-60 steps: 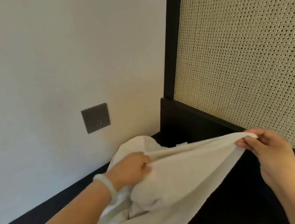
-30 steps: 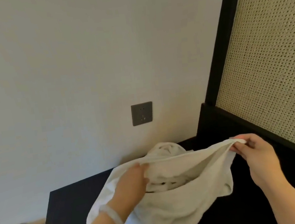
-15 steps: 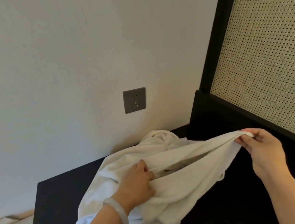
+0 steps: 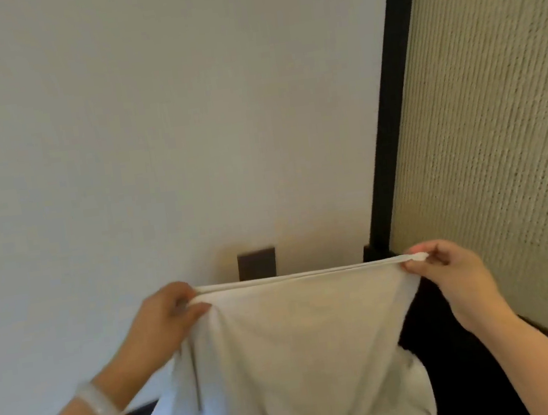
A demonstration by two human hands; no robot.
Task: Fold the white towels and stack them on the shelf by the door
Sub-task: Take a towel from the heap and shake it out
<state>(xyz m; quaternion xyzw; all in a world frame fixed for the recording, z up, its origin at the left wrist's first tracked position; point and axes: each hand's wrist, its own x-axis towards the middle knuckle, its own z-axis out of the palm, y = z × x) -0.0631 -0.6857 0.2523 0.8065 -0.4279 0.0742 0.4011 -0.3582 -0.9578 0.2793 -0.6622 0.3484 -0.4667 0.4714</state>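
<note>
A white towel (image 4: 299, 342) hangs in front of me, its top edge pulled straight and level between both hands. My left hand (image 4: 165, 317) grips the left end of that edge, fingers curled round the cloth; a pale bangle sits on that wrist. My right hand (image 4: 446, 275) pinches the right corner between thumb and fingers. The towel's lower part drapes down in folds out of the bottom of the frame, hiding whatever lies beneath it.
A plain white wall fills the left and centre, with a dark wall socket (image 4: 257, 264) just above the towel's edge. A black-framed woven cane panel (image 4: 499, 145) rises at the right. A dark surface (image 4: 458, 374) shows below the right hand.
Both hands have lifted the towel off the dark surface and drawn its top edge taut and level. My left hand moved up to grip the edge. The view tilted upward.
</note>
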